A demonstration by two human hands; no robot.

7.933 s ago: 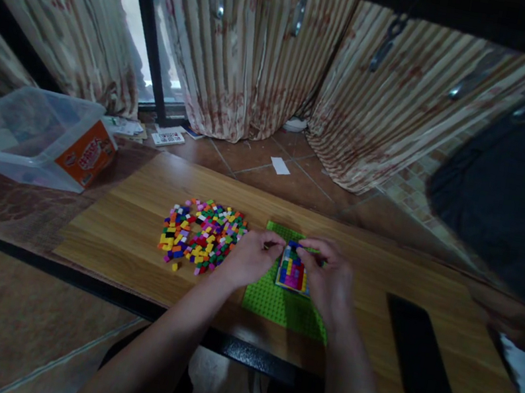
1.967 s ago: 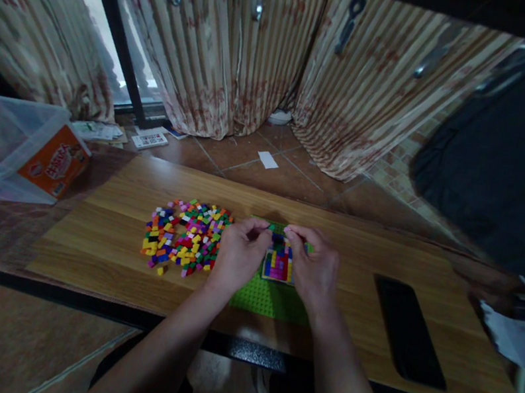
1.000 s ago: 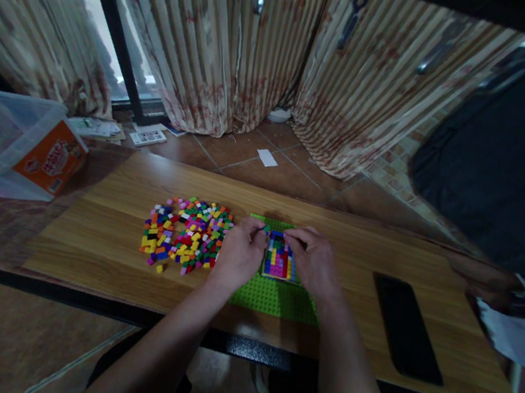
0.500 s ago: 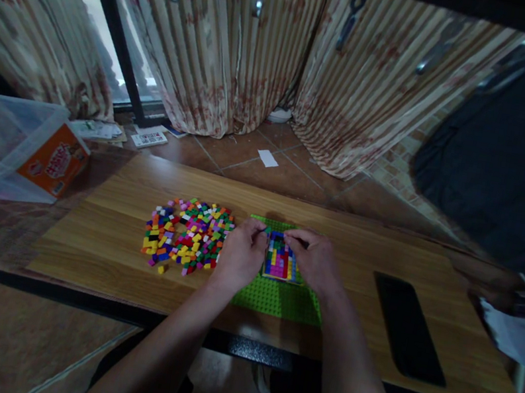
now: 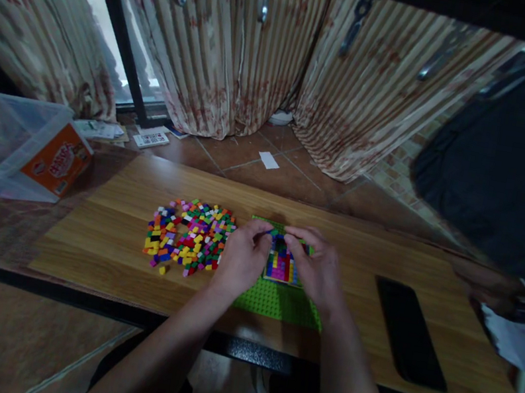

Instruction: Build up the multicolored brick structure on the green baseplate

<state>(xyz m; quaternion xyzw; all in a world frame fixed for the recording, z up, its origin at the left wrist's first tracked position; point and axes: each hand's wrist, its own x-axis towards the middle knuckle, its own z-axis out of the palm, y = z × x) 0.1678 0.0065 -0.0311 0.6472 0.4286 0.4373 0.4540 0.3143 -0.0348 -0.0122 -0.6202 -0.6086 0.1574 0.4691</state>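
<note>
Striped, flower-patterned curtains (image 5: 207,46) hang beyond the far edge of my wooden desk (image 5: 100,230), falling to the tiled floor. On the desk, between its near and far edges, lies a green studded baseplate (image 5: 277,303), and on that sits a rectangular panel of small coloured toy bricks (image 5: 282,269) — reds, yellows, blues, pinks. Both my hands are over the panel's far end, my left hand (image 5: 243,257) at its left corner and my right hand (image 5: 320,266) covering its right. The fingers of each are bent in toward the thumb, a few blue and green bits showing between; whether either is gripping a brick I cannot tell. I take the step in hand to be seating or lining up bricks along that far end, and the next move calls for a straight, even press without tipping the neighbours. The loose bricks (image 5: 195,239) lie heaped beside my left hand, toward the desk's left edge — a flat black slab (image 5: 411,332) lies toward the right.
</note>
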